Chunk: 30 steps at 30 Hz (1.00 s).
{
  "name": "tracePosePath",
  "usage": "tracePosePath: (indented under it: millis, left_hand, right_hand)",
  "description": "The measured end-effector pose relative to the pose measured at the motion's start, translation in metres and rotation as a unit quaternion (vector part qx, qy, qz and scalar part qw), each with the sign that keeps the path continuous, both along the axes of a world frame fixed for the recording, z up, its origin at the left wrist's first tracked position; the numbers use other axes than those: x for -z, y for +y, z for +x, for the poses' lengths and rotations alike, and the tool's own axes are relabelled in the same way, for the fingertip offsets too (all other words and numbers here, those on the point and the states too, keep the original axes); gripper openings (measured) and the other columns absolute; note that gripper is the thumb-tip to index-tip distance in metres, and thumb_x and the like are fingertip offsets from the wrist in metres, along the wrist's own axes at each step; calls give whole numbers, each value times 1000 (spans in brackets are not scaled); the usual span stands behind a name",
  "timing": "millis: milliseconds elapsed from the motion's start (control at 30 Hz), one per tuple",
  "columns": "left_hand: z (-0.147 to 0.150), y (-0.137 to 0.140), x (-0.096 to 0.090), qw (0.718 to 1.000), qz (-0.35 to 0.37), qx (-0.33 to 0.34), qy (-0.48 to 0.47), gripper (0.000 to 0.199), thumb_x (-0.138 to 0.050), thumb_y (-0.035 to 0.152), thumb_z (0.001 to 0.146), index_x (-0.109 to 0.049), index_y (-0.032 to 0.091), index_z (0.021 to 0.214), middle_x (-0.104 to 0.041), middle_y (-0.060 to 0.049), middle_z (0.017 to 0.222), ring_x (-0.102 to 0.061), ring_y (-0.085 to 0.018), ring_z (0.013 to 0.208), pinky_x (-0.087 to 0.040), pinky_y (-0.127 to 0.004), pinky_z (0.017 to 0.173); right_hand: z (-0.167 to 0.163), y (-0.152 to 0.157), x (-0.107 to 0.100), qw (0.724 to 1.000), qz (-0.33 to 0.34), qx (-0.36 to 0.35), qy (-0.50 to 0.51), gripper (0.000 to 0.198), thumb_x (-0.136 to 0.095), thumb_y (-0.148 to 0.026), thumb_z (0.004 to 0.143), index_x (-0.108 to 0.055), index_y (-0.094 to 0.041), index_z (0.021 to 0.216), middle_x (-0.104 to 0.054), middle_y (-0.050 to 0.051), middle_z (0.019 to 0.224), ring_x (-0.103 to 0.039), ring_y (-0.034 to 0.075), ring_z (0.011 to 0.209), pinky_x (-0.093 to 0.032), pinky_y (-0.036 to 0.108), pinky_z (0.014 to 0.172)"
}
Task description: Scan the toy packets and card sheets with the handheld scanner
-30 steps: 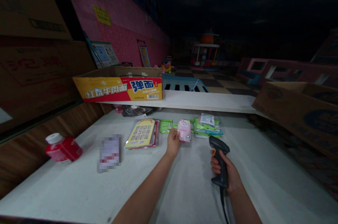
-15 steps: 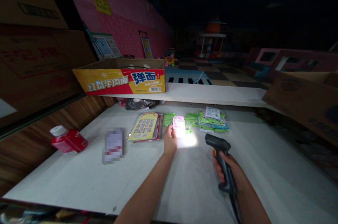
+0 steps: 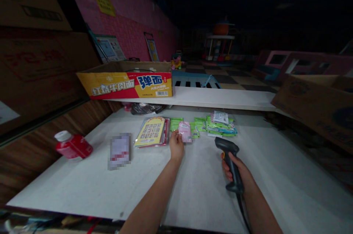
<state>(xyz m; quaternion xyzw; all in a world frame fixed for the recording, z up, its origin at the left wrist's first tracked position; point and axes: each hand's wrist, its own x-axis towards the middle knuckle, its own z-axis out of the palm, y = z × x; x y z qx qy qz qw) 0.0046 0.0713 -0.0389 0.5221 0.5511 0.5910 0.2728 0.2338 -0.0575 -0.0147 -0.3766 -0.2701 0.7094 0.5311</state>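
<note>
Between the fingers of my left hand is a small pink packet, pinched by its left side near the table's middle. My right hand is wrapped round the handle of a dark grey barcode scanner, its head pointing left and its cable running down toward me. Behind the pink packet lie several green packets. A pile of green packets with a silvery white packet on top sits beyond the scanner. To the left of my left hand is a stack of yellow-topped booklets in clear plastic.
A red bottle with a white cap lies on its side at the left of the white table. Near it is a blurred-out flat item. An open noodle carton stands on the raised back ledge; another cardboard box is at right.
The bright patch of light on the pink packet and the table has gone out. Both hands stay almost where they were, still holding the packet and the scanner.
</note>
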Motion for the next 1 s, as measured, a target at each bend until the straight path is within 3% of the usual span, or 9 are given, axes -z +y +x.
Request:
tracePosePath:
  millis: [133,267,367,500,700,900,1000]
  left_hand:
    - [-12,-16,-24,985,-65,-8,158,27,-43,12,83,-61,12,103,-70,-11,89,-66,-21,79,-50,-31,73]
    - [-16,-37,-53,917,-73,-20,391,28,-43,12,85,-65,11,102,-67,-17,103,-63,-27,97,-47,-38,87]
    - [-7,-47,-57,875,-33,26,483,33,-45,18,88,-64,14,114,-58,-18,125,-54,-29,117,-41,-41,100]
    - [5,-49,-37,847,-30,148,509,43,-54,29,86,-57,17,128,-45,-16,143,-39,-30,133,-34,-42,109]
    - [1,-51,-18,856,-48,91,506,37,-44,21,89,-61,12,120,-46,-19,141,-39,-30,134,-31,-45,110]
    - [-3,-56,-29,853,-64,46,516,34,-41,13,87,-61,10,115,-52,-19,134,-44,-29,127,-34,-44,106]
    - [4,-50,-43,852,-62,35,519,28,-44,16,87,-63,13,108,-58,-17,121,-49,-30,116,-39,-43,97]
  right_hand:
    - [3,2,3,1000,9,-5,26,39,-68,-54,75,-59,-19,88,-50,-6,53,-42,7,36,-31,16,31]
    - [3,3,4,999,11,-5,33,38,-68,-53,76,-59,-19,89,-51,-5,54,-42,7,37,-31,17,32]
    - [2,3,5,999,13,0,35,37,-68,-52,76,-59,-19,89,-50,-5,54,-41,7,37,-31,17,33]
    - [3,3,6,999,13,0,37,39,-69,-54,75,-59,-19,88,-48,-6,53,-39,7,37,-30,17,32]
    - [8,4,10,998,8,-13,61,37,-70,-52,75,-61,-19,88,-48,-5,54,-39,6,38,-31,17,33]
    - [9,4,10,996,1,-13,84,37,-71,-50,74,-61,-18,90,-49,-5,56,-39,6,39,-31,17,34]
    - [8,5,8,997,3,-10,79,37,-71,-51,74,-61,-18,90,-49,-5,56,-38,6,39,-31,16,34]
